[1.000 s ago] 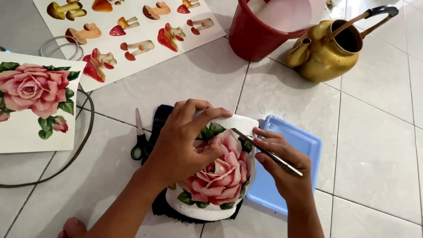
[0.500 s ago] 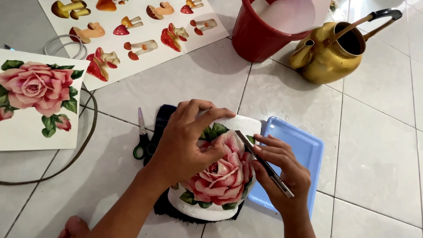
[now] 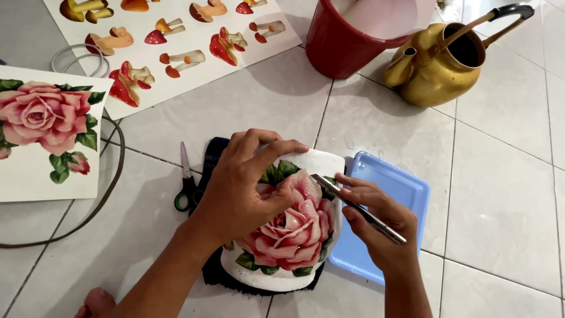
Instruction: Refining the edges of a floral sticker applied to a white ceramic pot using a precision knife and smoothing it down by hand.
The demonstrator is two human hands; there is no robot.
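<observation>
While the white pot (image 3: 276, 274) with its pink rose picture rests on a dark cloth (image 3: 215, 154) on the tiled floor, it is steadied by the left hand (image 3: 244, 188), whose fingers are spread loosely over the rose without closing on anything. A thin metal tool (image 3: 359, 209) is pinched between the fingers of the right hand (image 3: 376, 221), its tip laid against the pot's upper right edge. Compared with half a second before, the tool is seen lying slightly flatter, and the left fingers have lifted a little off the rose; the pot has not shifted. A blue tray (image 3: 400, 188) is seen just beside the pot, green-handled scissors (image 3: 187, 185) to its left, and a red bucket (image 3: 347, 41) and a brass kettle (image 3: 441, 62) well beyond.
</observation>
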